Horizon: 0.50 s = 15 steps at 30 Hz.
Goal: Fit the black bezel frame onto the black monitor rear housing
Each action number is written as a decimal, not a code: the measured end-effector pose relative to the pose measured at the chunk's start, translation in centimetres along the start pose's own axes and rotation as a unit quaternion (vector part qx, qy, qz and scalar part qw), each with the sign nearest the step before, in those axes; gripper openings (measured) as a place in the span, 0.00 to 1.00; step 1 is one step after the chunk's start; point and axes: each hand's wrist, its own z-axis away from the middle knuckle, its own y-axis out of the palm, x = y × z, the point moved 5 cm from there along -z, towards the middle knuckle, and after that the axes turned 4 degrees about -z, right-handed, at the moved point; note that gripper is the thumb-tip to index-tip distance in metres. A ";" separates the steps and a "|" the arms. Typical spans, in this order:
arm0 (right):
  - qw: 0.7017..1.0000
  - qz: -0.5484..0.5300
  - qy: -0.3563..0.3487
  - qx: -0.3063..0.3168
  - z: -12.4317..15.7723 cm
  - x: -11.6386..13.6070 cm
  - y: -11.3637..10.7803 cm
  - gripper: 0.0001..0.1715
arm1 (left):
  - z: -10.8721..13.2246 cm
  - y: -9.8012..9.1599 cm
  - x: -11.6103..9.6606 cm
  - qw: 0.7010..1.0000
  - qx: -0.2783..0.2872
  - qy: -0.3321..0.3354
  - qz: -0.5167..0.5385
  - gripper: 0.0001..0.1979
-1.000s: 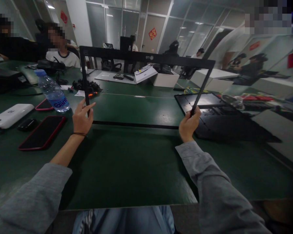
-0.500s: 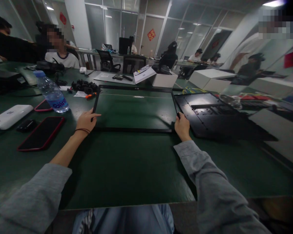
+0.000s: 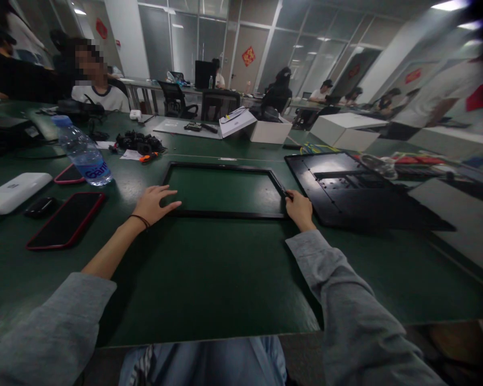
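A thin black monitor bezel [image 3: 233, 215], a rectangular frame with no panel in it, lies low at the table in front of me. My right hand [image 3: 300, 209] is closed on its right side, near the lower corner. At the left side rests my left hand [image 3: 149, 206], its fingers spread and its thumb pointing inward over the frame's lower left corner. Part of that side is hidden under the hand. To the right of the bezel is a large black plastic back cover [image 3: 346, 185] with a recess and small parts in its middle.
On the left stand a water bottle [image 3: 84, 155], a red-edged phone [image 3: 66, 221], a small black case [image 3: 41, 207] and a white power bank [image 3: 18, 188]. Dark cables [image 3: 139, 143] and white boxes [image 3: 270, 131] are at the back. The table's front edge [image 3: 209, 341] runs before my lap.
The bezel's far edge has come down from a tilted pose, so it lies flatter. My left hand has loosened and spread its fingers. The right hand stays on the right side.
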 end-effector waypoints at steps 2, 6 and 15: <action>0.999 -0.019 0.004 -0.025 0.0 -0.1 -0.3 0.26 | 0.3 0.2 -1.3 0.998 0.045 0.044 0.015 0.27; 0.993 -0.043 -0.004 -0.109 0.0 -0.4 -1.9 0.30 | 0.4 0.4 -1.9 0.994 0.081 0.071 0.027 0.24; 0.858 -0.061 0.357 -0.365 0.8 -13.6 -8.8 0.55 | -0.4 -0.4 0.3 0.995 0.036 -0.075 0.051 0.26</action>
